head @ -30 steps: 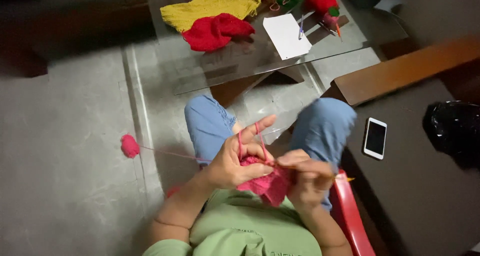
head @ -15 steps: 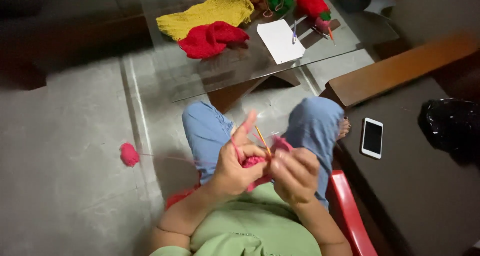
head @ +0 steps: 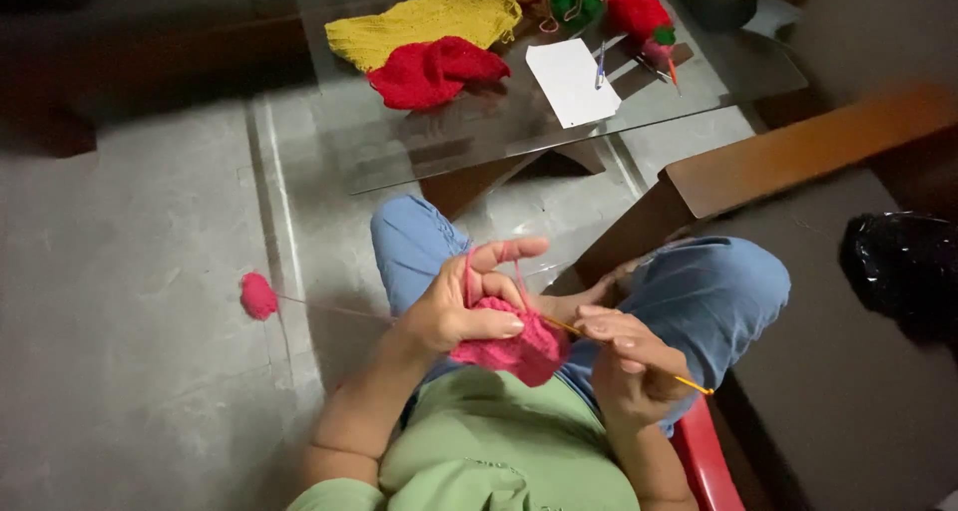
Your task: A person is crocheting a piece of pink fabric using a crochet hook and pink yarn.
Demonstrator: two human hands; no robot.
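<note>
Grey stone floor (head: 130, 371) is seen spread beneath a glass tabletop (head: 479, 137), on which a yellow knitted piece (head: 424, 17), a red knitted piece (head: 434, 70), a white sheet of paper (head: 571, 80) and green and red yarn items at the far edge are laid out. Blue-trousered knees (head: 699, 291) and a green top (head: 499, 446) are shown from above, with a red chair edge (head: 709, 461) at the lower right and a dark wooden bench (head: 798, 152) beside it. A pink crocheted piece (head: 514, 346) is held over the lap, just above the green top, gripped between thumb and fingers of the left hand (head: 459, 306), whose index finger is raised with a pink strand looped over it. A thin yellow crochet hook (head: 639, 356) is pinched in the closed fingers of the right hand (head: 624, 356), its tip set against the pink piece. A small pink ball of yarn (head: 258, 295) is seen lying on the floor well to the left, joined to the work by a fine strand. A dark glossy object (head: 898, 271) is partly visible at the right edge.
</note>
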